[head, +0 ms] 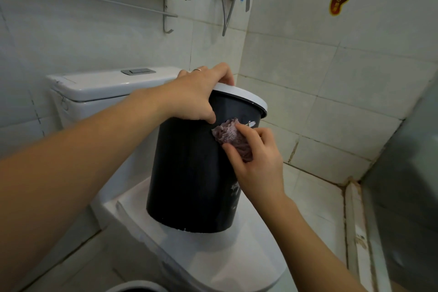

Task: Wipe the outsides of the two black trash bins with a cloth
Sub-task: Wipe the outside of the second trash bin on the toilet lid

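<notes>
From the head camera we see a black trash bin [189, 173] with a white rim standing, tilted, on the closed toilet lid [237, 261]. Our left hand [196, 95] curls over the bin's rim, fingers on top and thumb down on the black wall, holding it. Our right hand [258, 159] pinches a crumpled mauve cloth [231, 135] between thumb and fingers and presses it against the bin's upper side, just below the rim. Behind stand the cistern [106, 87] and tiled wall [331, 66]. A second bin's rim [139, 285] peeks in at the bottom edge.
</notes>
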`<action>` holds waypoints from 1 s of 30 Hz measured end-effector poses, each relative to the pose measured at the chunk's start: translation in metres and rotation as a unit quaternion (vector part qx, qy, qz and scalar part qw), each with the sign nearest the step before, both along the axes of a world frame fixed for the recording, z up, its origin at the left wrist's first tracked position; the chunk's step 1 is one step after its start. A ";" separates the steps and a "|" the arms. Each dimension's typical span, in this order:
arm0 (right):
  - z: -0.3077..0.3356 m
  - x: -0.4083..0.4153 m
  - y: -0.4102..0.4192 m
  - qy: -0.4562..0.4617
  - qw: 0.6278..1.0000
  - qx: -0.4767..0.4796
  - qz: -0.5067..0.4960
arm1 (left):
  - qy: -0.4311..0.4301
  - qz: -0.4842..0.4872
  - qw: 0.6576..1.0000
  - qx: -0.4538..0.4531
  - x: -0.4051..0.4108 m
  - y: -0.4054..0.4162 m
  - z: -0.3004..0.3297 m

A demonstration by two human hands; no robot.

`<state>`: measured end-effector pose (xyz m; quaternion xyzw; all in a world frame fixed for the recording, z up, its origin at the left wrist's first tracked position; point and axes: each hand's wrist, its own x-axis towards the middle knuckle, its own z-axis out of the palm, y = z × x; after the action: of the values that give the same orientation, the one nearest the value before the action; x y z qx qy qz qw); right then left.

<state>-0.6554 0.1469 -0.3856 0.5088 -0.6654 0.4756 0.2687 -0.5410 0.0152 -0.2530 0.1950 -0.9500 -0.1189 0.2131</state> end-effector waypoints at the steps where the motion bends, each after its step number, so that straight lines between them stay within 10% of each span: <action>1: 0.000 0.000 0.000 0.007 1.000 0.000 -0.003 | -0.006 -0.002 1.000 -0.002 -0.001 -0.001 -0.001; 30: 0.026 -0.004 -0.013 0.013 0.999 -0.012 -0.026 | -0.023 -0.031 0.996 0.075 0.013 -0.018 0.000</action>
<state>-0.6593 0.1335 -0.3592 0.4941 -0.6691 0.4697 0.2959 -0.5280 -0.0028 -0.2527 0.1836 -0.9487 -0.1917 0.1720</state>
